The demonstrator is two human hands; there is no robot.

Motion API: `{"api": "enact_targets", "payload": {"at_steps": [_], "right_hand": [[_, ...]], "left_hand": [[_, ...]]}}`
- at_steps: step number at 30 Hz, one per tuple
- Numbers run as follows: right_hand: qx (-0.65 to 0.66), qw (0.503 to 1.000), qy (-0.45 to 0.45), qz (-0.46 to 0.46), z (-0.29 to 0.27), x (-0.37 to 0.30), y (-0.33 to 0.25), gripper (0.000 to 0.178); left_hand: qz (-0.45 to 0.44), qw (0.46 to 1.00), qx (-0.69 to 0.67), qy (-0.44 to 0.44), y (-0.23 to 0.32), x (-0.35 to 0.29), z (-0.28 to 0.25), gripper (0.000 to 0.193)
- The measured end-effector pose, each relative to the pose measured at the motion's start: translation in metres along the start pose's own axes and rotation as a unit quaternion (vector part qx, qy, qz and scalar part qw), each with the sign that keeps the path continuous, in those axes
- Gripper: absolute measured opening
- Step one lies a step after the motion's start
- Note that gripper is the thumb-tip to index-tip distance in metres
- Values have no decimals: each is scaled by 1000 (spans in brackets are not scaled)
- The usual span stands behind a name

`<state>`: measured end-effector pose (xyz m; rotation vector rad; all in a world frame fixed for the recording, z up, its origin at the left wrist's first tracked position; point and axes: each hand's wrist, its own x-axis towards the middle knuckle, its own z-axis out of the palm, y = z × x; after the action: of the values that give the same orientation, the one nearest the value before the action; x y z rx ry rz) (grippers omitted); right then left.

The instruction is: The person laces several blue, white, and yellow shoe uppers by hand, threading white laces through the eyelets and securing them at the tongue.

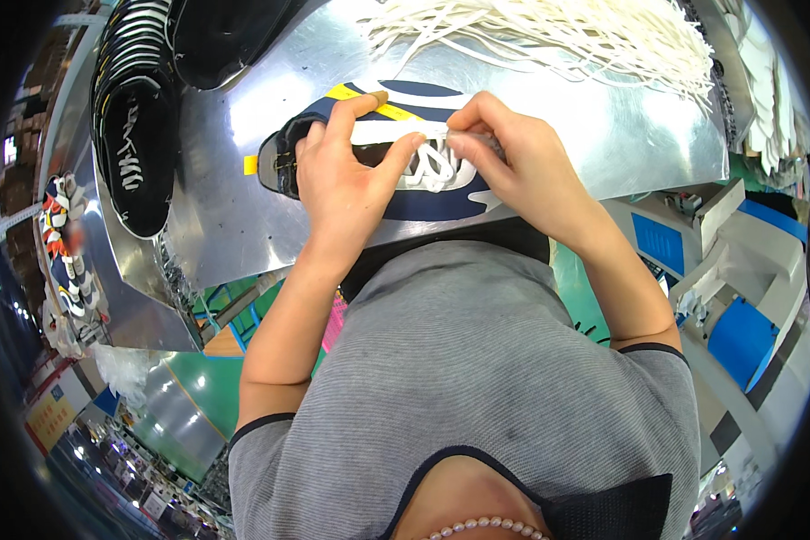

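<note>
A navy and white shoe upper (pixel 436 206) with a yellow stripe lies on its side on the metal table, its heel opening toward the left. White shoelace (pixel 434 171) loops through its eyelet area. My left hand (pixel 344 189) grips the upper from the heel side, index finger across the yellow stripe and thumb near the lacing; the other fingertips are partly hidden. With thumb and index finger together, my right hand (pixel 535 166) pinches the lace at the eyelet edge. The pinched bit of lace is mostly covered by those fingertips.
A big spread of loose white laces (pixel 558 49) covers the table's far side. Black shoe uppers (pixel 139 166) stand stacked at the left, beside another dark upper (pixel 225 40). The metal table's (pixel 216 225) near edge runs before my body. A grey machine with blue panels (pixel 742 342) is at right.
</note>
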<state>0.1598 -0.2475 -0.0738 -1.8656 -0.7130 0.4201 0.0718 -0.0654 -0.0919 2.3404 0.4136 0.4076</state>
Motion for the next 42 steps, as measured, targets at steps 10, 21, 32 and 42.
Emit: {"api": "enact_targets", "payload": {"at_steps": [10,21,32,42], "right_hand": [[-281,954,-58,-92,29,21,9,16],[-24,999,-26,40,-13,14,10,19],[251,944,212,34,18,13,34,25],[-194,944,85,-253,21,8,16,22]], "left_hand": [[84,995,51,27,7,-9,6,38],[-107,948,-293,-58,8,-5,-10,53],[-170,862,-418,-230,12,7,-38,66],[-205,867,-391,-230,20,11,-33,58]]}}
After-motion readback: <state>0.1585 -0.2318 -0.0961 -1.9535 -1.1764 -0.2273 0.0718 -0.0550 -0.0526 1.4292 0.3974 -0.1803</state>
